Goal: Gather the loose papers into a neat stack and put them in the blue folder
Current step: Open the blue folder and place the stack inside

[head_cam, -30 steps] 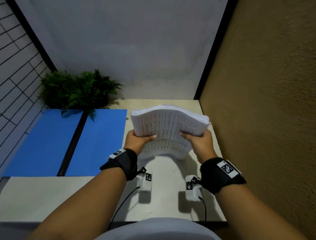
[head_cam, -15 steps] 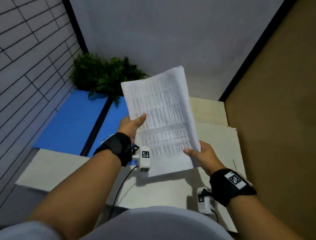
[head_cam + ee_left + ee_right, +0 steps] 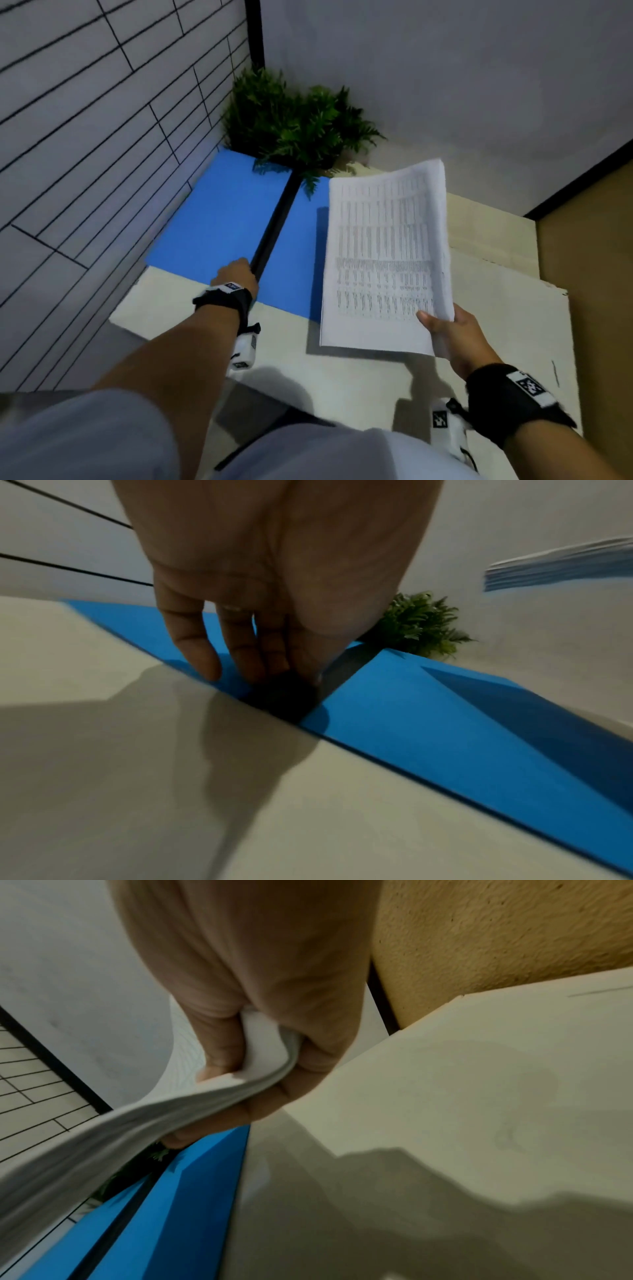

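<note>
The stack of printed papers (image 3: pixel 383 253) hangs above the table, over the right half of the blue folder (image 3: pixel 219 219). My right hand (image 3: pixel 435 322) pinches the stack's near right corner, thumb on top and fingers curled underneath; the right wrist view shows this grip (image 3: pixel 260 1074) on the bent sheets (image 3: pixel 137 1118). The folder lies open and flat, a black spine down its middle. My left hand (image 3: pixel 239 267) is at the near end of that spine. In the left wrist view its straight fingers (image 3: pixel 240 658) touch the folder (image 3: pixel 411 710) by the spine.
A green plant (image 3: pixel 294 123) stands at the folder's far edge in the corner. A tiled wall runs close on the left, and a brown wall (image 3: pixel 599 274) on the right. The pale table (image 3: pixel 359 394) lies beneath the stack and in front of me.
My left hand let go of the stack and dropped to the near end of the folder's spine. The right hand alone now holds the papers, lower and flatter, to the right.
</note>
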Motion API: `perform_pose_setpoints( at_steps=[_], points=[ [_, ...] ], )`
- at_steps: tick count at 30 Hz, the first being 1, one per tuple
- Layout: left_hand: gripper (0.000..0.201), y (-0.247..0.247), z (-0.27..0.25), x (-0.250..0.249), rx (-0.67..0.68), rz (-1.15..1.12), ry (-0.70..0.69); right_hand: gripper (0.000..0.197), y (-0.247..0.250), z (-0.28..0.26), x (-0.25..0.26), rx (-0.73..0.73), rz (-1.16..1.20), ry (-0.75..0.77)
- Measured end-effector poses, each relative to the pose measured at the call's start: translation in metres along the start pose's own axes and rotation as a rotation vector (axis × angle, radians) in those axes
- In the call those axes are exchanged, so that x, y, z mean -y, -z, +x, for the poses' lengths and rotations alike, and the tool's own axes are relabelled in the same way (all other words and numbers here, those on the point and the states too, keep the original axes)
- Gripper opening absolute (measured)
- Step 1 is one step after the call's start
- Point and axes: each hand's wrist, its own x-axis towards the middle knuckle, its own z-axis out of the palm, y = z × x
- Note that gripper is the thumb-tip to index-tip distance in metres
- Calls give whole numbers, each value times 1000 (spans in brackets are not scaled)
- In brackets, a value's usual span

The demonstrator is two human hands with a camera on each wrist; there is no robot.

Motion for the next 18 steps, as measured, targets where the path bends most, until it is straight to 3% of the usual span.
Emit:
perform_pose_setpoints(
  at_steps=[2, 5, 7, 11, 13, 16, 18],
  points=[
    [12, -2, -16, 24, 130, 79, -59, 30, -27, 0, -10, 38, 7, -56],
    [19, -18, -46, 22, 334, 187, -161, 35, -40, 5, -11, 46, 52, -91],
    [18, -25, -57, 17, 387, 210, -204, 45, -46, 11, -9, 62, 104, -95],
    [31, -26, -63, 31, 388, 5, -131, 38, -68, 23, -20, 118, 65, -170],
    [38, -19, -63, 52, 309, -144, -65, 40, -82, 31, -39, 144, 21, -230],
    [25, 1, -57, 86, -25, -227, 35, 44, -95, 40, -56, 83, -112, -277],
    [42, 14, -51, 108, -158, -161, 184, 45, -98, 44, -62, 70, -183, -284]
  ],
)
